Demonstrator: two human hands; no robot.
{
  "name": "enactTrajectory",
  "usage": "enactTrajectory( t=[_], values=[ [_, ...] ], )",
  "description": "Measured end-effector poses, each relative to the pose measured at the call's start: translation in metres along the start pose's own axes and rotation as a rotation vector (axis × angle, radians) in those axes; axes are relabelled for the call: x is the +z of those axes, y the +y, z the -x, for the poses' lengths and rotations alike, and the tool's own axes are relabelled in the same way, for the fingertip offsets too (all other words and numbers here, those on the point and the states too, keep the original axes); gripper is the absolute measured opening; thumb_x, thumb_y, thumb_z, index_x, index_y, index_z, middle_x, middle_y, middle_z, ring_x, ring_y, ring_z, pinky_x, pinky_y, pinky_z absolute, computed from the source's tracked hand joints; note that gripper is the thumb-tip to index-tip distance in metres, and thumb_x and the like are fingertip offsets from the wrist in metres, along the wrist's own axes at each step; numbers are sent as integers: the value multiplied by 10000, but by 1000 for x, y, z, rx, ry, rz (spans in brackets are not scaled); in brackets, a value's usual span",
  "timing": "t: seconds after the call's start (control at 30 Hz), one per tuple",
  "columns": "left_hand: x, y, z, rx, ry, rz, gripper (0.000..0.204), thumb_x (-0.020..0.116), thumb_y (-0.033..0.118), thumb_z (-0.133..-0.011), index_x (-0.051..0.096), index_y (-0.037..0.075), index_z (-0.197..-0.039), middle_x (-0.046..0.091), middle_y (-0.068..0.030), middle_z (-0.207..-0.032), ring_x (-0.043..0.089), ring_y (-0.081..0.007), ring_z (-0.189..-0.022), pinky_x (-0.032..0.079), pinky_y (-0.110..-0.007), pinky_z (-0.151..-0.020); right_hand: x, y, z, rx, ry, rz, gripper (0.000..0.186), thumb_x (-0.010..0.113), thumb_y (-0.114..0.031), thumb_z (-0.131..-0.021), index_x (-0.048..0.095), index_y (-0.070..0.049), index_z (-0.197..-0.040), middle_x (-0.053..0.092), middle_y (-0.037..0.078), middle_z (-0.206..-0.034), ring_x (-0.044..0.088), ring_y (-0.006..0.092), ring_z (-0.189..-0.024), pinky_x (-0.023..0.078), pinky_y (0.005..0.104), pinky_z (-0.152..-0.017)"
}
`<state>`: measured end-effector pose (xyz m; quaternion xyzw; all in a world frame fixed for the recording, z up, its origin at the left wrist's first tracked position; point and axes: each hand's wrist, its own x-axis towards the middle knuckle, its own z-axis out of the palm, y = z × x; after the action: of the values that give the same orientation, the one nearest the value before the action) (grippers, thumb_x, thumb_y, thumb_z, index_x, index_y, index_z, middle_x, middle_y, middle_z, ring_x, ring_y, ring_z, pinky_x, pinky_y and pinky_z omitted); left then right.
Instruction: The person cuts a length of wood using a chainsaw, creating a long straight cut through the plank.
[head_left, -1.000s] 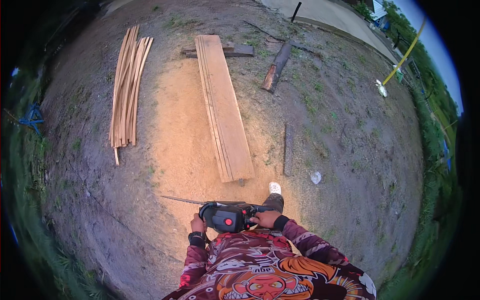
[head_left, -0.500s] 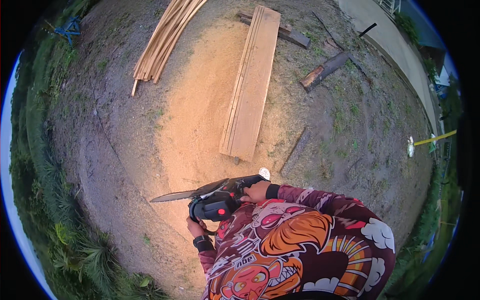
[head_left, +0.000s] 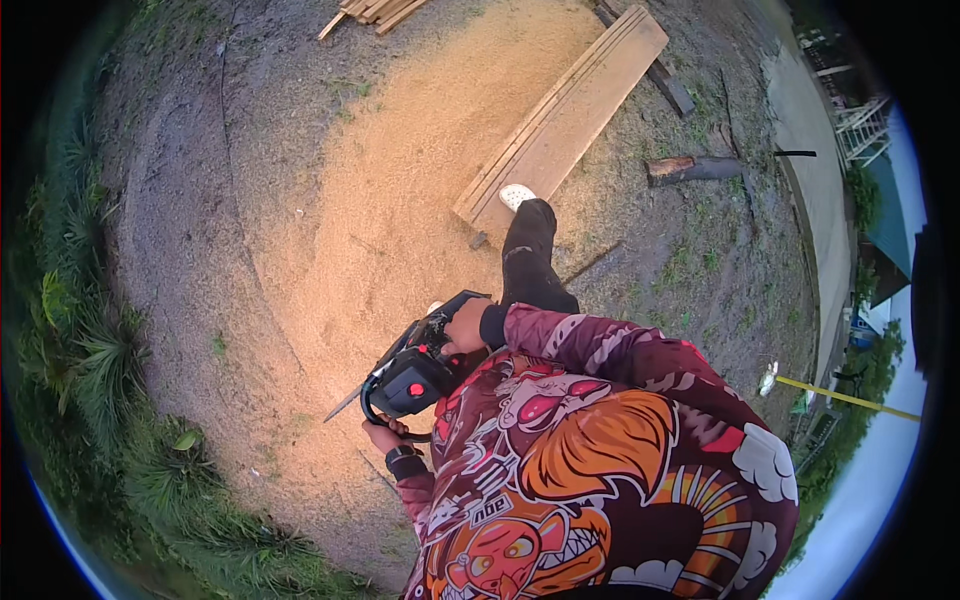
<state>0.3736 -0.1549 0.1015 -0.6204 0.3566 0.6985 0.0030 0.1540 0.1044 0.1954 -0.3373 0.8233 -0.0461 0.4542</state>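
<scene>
I hold a black chainsaw [head_left: 408, 382] with red buttons close against my body, its bar [head_left: 343, 404] pointing down to the left over the sawdust. My left hand [head_left: 384, 436], with a dark watch at the wrist, is wrapped round the front handle. Around the rear handle my right hand [head_left: 466, 326] is closed; part of its fingers is hidden. Ahead lies a long wide plank [head_left: 575, 125] with narrow cut strips along its left side. My foot in a white clog [head_left: 516, 196] rests on or over its near end.
Orange sawdust [head_left: 370, 210] covers the ground left of the plank. A stack of narrow wood strips [head_left: 380, 12] lies far ahead. Dark timber [head_left: 672, 90] sits under the plank's far end, a log [head_left: 692, 170] to its right. Spiky plants [head_left: 110, 370] border the left.
My foot has stepped forward to the near end of the plank. The view has turned, and the chainsaw's bar now points more downward to the left. Both hands keep their grip.
</scene>
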Motion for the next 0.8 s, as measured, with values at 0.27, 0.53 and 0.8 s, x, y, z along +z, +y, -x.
enactTrajectory(
  t=[0.27,0.53,0.8],
  values=[
    [-7,-4,-11,-64,20,-26,458,331,475,-1004,451,137,-719,356,11,-509,310,-140,-385,255,-299,-376,4,-11,-20,10,-159,59,610,440,-614,-975,724,-87,-1089,733,194,-947,701,394,-931,538,503,-821],
    [-27,-9,-32,-72,-23,37,493,317,499,-1009,464,125,-725,374,0,-502,315,-142,-378,270,-292,-369,-8,-33,-13,56,-111,73,645,435,-614,-980,741,-50,-1046,733,198,-971,703,395,-948,537,507,-831],
    [-11,42,-52,40,-91,-50,487,324,507,-1004,446,127,-724,361,8,-503,302,-142,-382,265,-300,-373,1,-45,-16,96,118,16,652,446,-626,-963,768,-62,-1018,745,184,-943,709,401,-916,545,509,-805]
  ],
)
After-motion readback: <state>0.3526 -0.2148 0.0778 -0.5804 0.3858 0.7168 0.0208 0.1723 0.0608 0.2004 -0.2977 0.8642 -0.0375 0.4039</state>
